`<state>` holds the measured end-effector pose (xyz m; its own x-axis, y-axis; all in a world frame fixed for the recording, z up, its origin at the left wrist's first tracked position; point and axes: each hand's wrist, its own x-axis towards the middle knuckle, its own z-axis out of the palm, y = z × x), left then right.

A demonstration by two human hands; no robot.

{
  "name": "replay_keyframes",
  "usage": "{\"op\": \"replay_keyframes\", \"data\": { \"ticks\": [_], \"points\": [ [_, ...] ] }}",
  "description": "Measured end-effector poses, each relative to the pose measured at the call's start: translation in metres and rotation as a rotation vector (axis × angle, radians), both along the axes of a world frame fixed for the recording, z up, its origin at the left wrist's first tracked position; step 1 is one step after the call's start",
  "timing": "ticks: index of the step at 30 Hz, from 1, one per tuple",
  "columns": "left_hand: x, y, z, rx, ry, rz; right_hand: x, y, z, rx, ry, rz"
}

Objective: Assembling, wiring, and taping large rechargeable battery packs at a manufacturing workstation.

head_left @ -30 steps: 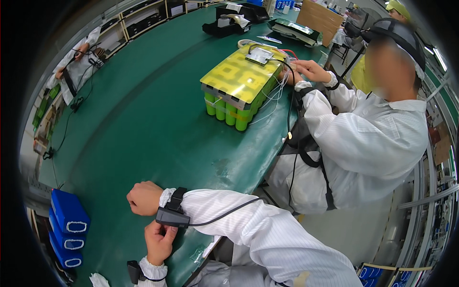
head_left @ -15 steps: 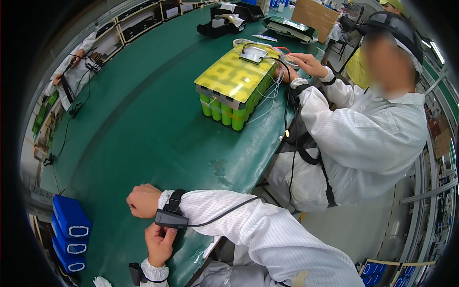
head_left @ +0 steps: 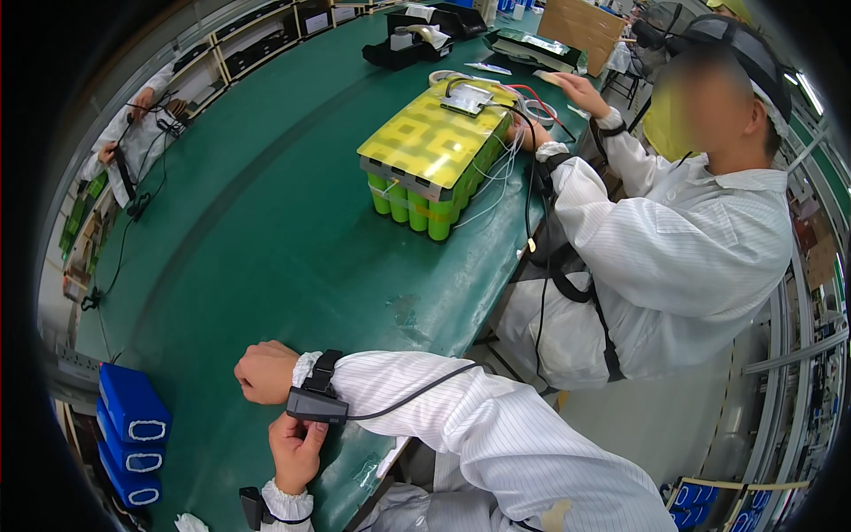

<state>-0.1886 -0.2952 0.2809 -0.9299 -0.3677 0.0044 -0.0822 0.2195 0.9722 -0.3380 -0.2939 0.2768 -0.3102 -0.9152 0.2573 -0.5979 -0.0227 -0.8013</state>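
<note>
My right hand (head_left: pixel 267 372) rests at the near part of the green table, curled into a loose fist with nothing showing in it. Around its wrist sits a black wrist device (head_left: pixel 317 405) on a strap, with a cable running up along the white striped sleeve. Just below, my left hand (head_left: pixel 296 450) has its thumb and fingers closed at the lower edge of that device; the fingertips are partly hidden behind it. Another black device (head_left: pixel 253 508) is strapped at my left wrist.
A co-worker (head_left: pixel 656 239) sits at right, hands by a green-celled battery pack (head_left: pixel 434 142) with a yellow top and loose wires. Blue wrapped packs (head_left: pixel 133 403) stand at the near left. Black trays (head_left: pixel 408 51) and a cardboard sheet (head_left: pixel 578 34) lie farther back. Another person's hands (head_left: pixel 142 102) show far left.
The co-worker's far hand has lifted away from the pack, back and to the right, and a red wire shows more fully beside it. My own hands stay in place.
</note>
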Motion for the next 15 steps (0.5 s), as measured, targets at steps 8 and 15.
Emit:
{"op": "replay_keyframes", "data": {
  "ticks": [8, 15],
  "points": [
    [-0.002, -0.002, 0.005, 0.025, 0.001, 0.007, -0.002, -0.003, 0.003, -0.007, 0.008, -0.005],
    [0.003, -0.001, -0.001, 0.017, -0.034, -0.015, 0.003, 0.001, -0.004, -0.014, 0.039, -0.027]
  ]
}}
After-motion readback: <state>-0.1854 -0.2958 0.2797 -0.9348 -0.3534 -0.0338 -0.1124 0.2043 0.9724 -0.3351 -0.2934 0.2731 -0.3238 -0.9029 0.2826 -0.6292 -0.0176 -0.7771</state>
